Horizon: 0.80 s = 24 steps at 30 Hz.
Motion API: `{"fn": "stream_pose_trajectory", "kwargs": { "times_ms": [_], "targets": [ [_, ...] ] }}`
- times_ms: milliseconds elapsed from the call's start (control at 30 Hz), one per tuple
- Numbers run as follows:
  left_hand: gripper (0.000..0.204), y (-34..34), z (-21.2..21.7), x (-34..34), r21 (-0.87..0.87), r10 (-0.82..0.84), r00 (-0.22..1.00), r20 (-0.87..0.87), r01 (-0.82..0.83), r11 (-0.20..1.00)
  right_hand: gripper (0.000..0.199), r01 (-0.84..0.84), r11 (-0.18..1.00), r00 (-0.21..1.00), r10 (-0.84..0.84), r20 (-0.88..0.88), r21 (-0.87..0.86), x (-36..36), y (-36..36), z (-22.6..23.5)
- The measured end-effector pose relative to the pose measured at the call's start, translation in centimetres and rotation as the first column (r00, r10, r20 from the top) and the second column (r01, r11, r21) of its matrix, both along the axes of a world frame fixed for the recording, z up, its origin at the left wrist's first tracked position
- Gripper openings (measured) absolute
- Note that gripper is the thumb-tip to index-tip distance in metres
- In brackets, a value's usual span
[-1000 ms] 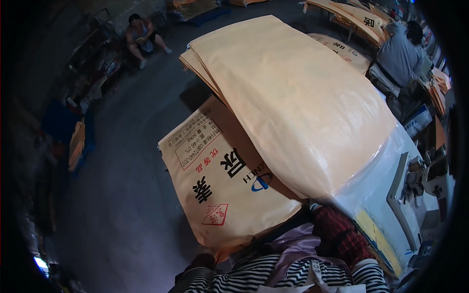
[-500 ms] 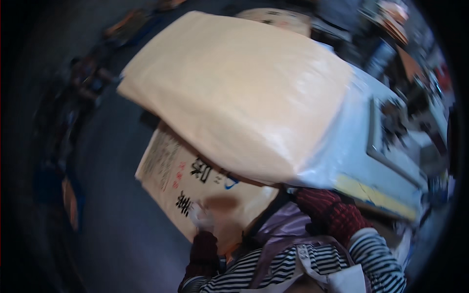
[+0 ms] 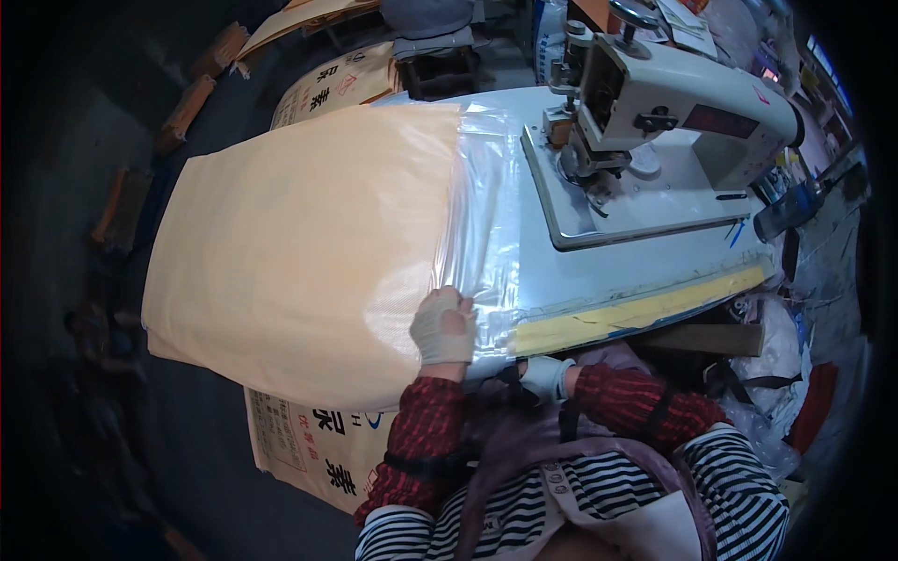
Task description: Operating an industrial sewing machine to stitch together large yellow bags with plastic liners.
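Note:
A stack of beige woven sacks [image 3: 299,243] lies on the table, its clear plastic liners [image 3: 482,234] sticking out past the right ends. My left hand [image 3: 442,327], in a pale fingerless glove, is closed on the near right corner of the top sack, where woven cloth meets liner. At the table's front edge, close to my body, is my right hand [image 3: 547,377], also gloved. Its fingers are partly hidden, and whatever they touch does not show. Below the stack hangs a printed sack [image 3: 309,449] with dark lettering, to the left of my left forearm.
A white industrial sewing machine [image 3: 692,122] stands on the pale blue tabletop [image 3: 589,280] to the right. Yellow tape [image 3: 645,309] runs along the front edge. Behind the table are another printed sack pile [image 3: 337,84] and a stool [image 3: 440,70]. Plastic scraps [image 3: 772,346] lie at right.
My left hand has moved from over the printed sack up to the liner end of the stack and closed there. The view has turned, bringing the sewing machine fully in. My right hand stays near the edge.

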<state>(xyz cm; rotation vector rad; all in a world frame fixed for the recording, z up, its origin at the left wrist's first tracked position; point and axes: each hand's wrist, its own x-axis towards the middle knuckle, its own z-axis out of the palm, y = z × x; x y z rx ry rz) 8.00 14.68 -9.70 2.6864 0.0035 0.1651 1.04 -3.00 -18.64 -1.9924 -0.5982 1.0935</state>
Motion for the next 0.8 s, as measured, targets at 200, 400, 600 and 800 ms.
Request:
{"fn": "stream_pose_trajectory", "kwargs": {
  "times_ms": [200, 400, 600, 800],
  "targets": [
    [0.014, 1.8, 0.0, 0.7, -0.353, -0.128, 0.985, 0.118, 0.162, 0.921, 0.024, 0.182, 0.817, 0.879, -0.385, 0.281, 0.547, 5.1, -1.9, 5.1],
    [0.019, 1.9, 0.4, 0.7, -0.324, -0.144, 0.988, 0.057, 0.155, 0.933, 0.044, 0.433, 0.877, 0.763, -0.479, 0.433, 0.208, 11.8, 2.5, 8.2],
    [0.018, 6.8, 3.5, 4.2, -0.970, 0.536, 0.825, -0.181, -0.241, 0.043, 0.040, 0.433, 0.866, 0.693, -0.498, 0.521, 0.251, 11.3, 2.9, 7.6],
    [0.019, 7.8, 13.9, 0.6, -0.943, 0.141, 0.942, -0.305, -0.320, 0.096, 0.024, 0.264, 0.955, 0.732, -0.290, 0.616, 0.135, 5.1, -0.8, 5.8]
  ]
}}
